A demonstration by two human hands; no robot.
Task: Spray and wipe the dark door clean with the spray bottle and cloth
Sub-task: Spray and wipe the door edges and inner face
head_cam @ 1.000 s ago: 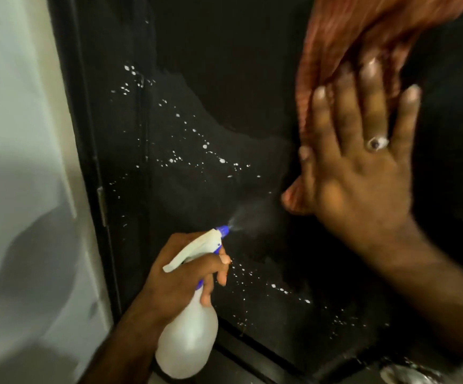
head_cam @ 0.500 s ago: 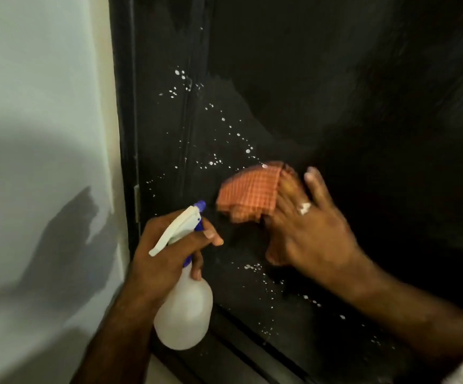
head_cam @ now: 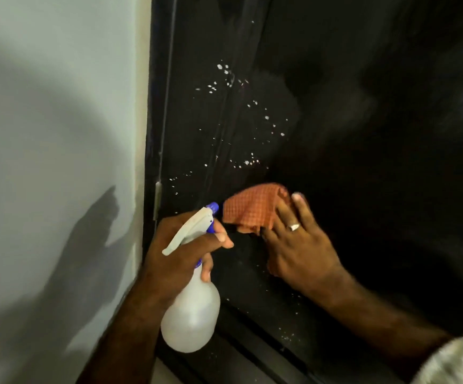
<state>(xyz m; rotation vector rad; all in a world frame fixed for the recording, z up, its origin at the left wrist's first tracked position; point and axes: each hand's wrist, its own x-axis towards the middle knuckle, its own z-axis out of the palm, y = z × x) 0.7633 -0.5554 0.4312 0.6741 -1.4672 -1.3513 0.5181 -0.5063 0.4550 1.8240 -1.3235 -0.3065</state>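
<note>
The dark door fills the right of the head view, speckled with white droplets left of centre. My left hand grips a white spray bottle by its neck, a finger on the trigger, its blue nozzle pointing at the door. My right hand presses an orange checked cloth flat against the door, fingers spread over it, just right of the nozzle. A ring shows on one finger.
A pale grey wall stands to the left of the black door frame. A small metal hinge plate sits on the frame. The door's lower rail runs below the bottle.
My right hand swept the cloth from high on the door down to the droplets beside the bottle. The spray mist has stopped. The view shifted right, the bottle staying about level.
</note>
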